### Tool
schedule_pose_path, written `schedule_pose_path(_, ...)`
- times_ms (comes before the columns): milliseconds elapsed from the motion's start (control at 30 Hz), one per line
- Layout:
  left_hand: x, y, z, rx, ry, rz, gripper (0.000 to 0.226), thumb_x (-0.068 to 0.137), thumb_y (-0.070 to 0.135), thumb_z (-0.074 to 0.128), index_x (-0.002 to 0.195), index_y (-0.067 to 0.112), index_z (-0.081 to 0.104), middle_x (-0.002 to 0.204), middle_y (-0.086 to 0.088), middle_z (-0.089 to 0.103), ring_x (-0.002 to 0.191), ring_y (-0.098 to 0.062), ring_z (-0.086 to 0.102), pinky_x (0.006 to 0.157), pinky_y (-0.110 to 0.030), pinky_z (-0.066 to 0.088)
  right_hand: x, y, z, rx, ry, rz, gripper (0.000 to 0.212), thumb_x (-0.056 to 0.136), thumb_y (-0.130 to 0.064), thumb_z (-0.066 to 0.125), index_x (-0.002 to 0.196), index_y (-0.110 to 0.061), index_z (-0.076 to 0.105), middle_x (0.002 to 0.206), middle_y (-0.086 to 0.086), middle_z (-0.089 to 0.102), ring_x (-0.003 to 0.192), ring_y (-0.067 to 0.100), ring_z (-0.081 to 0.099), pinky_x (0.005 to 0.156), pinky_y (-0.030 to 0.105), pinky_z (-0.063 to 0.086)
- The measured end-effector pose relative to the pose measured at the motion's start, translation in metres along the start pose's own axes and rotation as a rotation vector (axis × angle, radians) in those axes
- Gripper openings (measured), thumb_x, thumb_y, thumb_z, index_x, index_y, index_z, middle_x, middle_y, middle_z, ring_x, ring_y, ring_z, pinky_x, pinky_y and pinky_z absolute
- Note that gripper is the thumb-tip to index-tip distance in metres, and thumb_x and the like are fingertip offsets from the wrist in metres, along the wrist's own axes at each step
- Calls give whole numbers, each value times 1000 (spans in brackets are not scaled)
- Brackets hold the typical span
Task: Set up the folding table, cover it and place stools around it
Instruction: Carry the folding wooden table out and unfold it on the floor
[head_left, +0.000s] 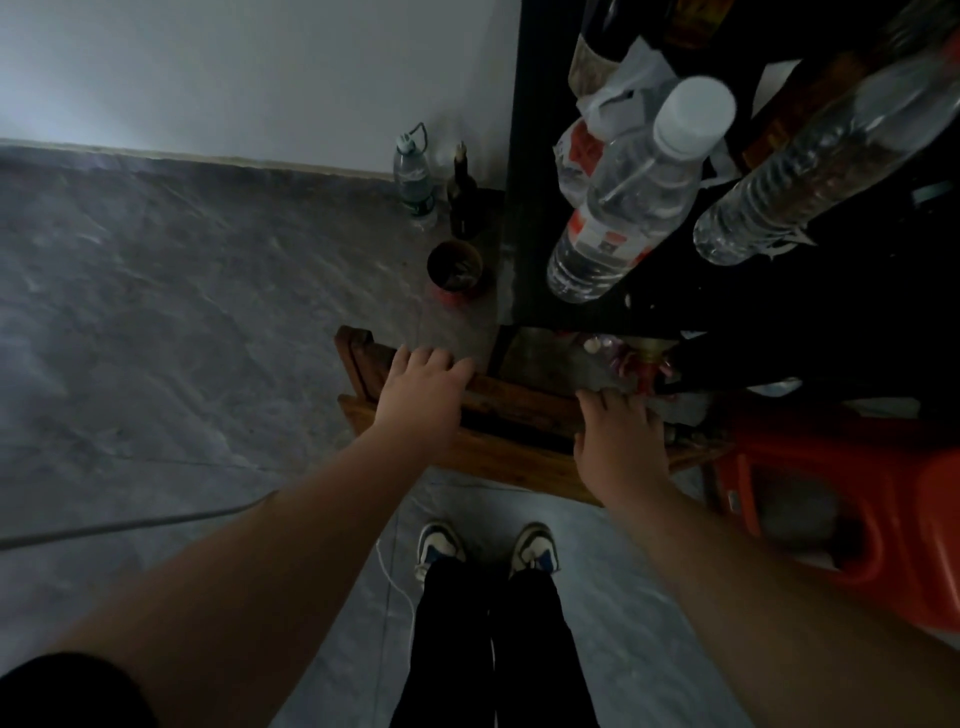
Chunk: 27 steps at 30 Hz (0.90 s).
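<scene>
A folded wooden table (514, 457) stands on edge on the grey floor, leaning beside a dark shelf unit. My left hand (423, 395) lies over its top edge near the left corner, fingers curled over the far side. My right hand (615, 436) grips the same top edge further right, fingers bent over the wood. A stack of red plastic stools (852, 514) sits just right of the table. My feet stand right behind the table.
A dark shelf unit (524, 218) at the right holds several clear plastic bottles (634, 192). On the floor by the white wall stand a water bottle (413, 176), a dark glass bottle (462, 192) and a round tin (456, 270). A cord (104, 530) crosses the floor at the left.
</scene>
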<state>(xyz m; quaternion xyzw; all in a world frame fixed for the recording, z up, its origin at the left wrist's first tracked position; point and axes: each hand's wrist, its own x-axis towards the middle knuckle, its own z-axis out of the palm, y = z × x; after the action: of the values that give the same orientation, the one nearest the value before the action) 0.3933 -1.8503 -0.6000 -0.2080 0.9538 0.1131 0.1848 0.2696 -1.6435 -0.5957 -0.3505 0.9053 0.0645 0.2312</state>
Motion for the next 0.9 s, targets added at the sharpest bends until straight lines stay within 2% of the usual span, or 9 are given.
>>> schedule_pose_path(100,-11,0,4,10,-48,23,47,88,30,62,133,28,47,128,-4,50,126,-30,44,111,-45,31,-10,-6,7,3,-34,-20,39,96,-25,51,134,-24,45,132,8,50,121,32,45,99,49,42)
schedule_pose_path(300,-28,4,5,45,-134,27,31,91,29,56,122,25,52,123,-2,58,119,-28,50,101,-43,36,-31,-9,14,115,-101,-35,24,98,-22,49,122,-24,48,118,2,57,108,26,54,92,46,43)
schedule_pose_path(433,-46,3,3,24,-254,45,34,96,37,50,129,27,51,124,-1,58,119,-26,52,97,-40,38,-51,-14,14,117,-168,-27,17,98,-23,50,115,-26,50,110,0,58,104,24,54,88,45,43)
schedule_pose_path(600,-77,12,7,98,-386,78,37,96,26,49,133,30,49,126,-2,60,120,-25,52,100,-43,40,-96,-20,17,173,-191,10,21,97,-19,50,116,-26,54,110,0,61,105,24,57,89,42,43)
schedule_pose_path(900,-137,83,-61,117,-294,252,35,95,27,52,130,34,52,123,-1,61,117,-25,54,97,-41,40,-209,24,-27,301,-95,146,21,94,-30,57,115,-30,55,104,-3,59,100,22,57,92,41,43)
